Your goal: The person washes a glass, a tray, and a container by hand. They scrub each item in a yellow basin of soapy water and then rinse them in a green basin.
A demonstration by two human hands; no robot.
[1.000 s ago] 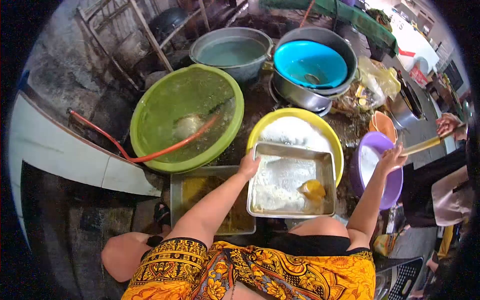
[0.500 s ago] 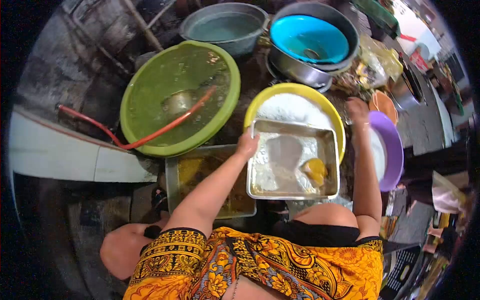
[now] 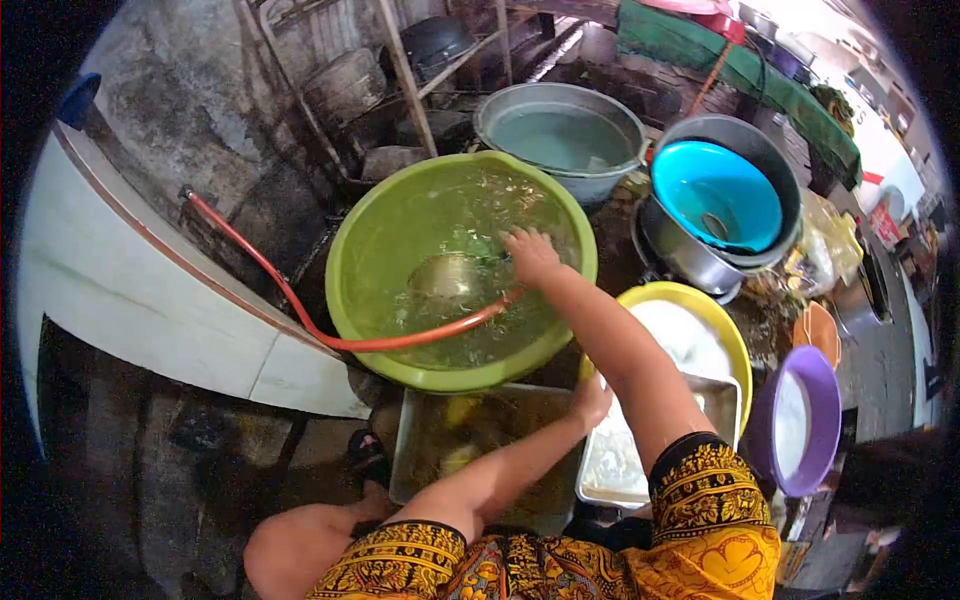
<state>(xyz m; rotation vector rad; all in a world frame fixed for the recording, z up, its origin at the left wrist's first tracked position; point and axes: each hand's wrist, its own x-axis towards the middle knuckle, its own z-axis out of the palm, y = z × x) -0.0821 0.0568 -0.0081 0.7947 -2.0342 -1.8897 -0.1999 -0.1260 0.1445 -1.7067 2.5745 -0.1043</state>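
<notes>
My left hand [image 3: 592, 402] grips the left rim of a rectangular metal pan [image 3: 622, 462], which has suds in it. My right forearm crosses in front and hides part of this pan. Out over the large green basin [image 3: 350, 300] reaches my right hand [image 3: 531, 256], its fingers apart and holding nothing. An orange hose [image 3: 420, 341] runs into the basin, its end close below my right wrist. A metal pot [image 3: 445, 277] lies in the basin's water. Behind the pan stands a yellow basin [image 3: 738, 340] of white suds.
A purple basin [image 3: 822, 420] of suds stands at the right, near an orange container [image 3: 822, 332]. Farther back are a grey tub [image 3: 560, 180] of water and a blue basin [image 3: 690, 165] nested in larger pots. A rectangular tray [image 3: 405, 450] lies below the green basin.
My right hand has gone from beside the purple basin leftward to above the green basin. The view has turned left. My left hand keeps its grip on the pan, now lower in view.
</notes>
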